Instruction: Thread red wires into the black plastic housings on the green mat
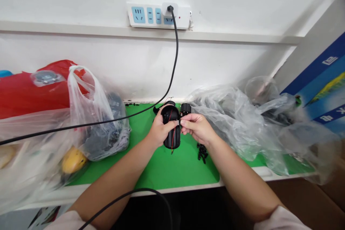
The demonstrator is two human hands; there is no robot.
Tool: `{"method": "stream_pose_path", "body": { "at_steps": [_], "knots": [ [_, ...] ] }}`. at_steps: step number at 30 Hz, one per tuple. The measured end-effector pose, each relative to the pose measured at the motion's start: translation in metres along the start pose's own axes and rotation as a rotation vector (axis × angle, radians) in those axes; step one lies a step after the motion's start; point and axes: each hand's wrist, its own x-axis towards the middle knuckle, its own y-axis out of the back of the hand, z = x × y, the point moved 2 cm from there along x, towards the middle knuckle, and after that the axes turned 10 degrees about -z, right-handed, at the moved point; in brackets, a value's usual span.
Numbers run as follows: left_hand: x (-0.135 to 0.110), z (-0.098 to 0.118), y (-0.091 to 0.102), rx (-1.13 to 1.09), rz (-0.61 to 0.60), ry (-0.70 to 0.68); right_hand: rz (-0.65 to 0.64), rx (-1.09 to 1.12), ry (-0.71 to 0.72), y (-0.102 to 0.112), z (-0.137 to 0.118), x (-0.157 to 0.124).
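A person's left hand (159,130) wraps firmly around a black ribbed plastic housing (169,139), thumb laid across its front, in the middle of a counter (194,187), nearer its back edge than its front. A red wire (173,140) runs down the face of the housing, whose rounded upper end opens in a hollow. The right hand (198,128) meets it from the other side, thumb and forefinger drawn together in a pinch at the housing's right edge; what, if anything, sits between the fingertips is too small to tell. Both forearms reach in from the counter's front edge and angle toward each other.

Just beyond the right fingers stands a black ribbed cylinder (185,107). Small black parts (202,151) lie in a loose pile on the green mat (161,174), below the right wrist and toward the front edge. Toward the counter's left end, a translucent carrier bag (93,90) holds dark grey items (107,125), near a yellow object (73,160) under clear plastic. A clear plastic bag (229,115), crumpled around dark contents, spreads across the right end. A black cable (176,46) hangs from a power strip (147,25) on the wall.
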Motion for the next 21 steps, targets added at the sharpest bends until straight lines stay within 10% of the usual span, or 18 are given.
{"method": "stream_pose_path", "body": {
  "at_steps": [21],
  "knots": [
    [-0.0011,-0.0022,0.0001,-0.093,-0.004,0.122,-0.048,0.034,-0.012,0.0045,0.0036,0.0001]
  ]
}}
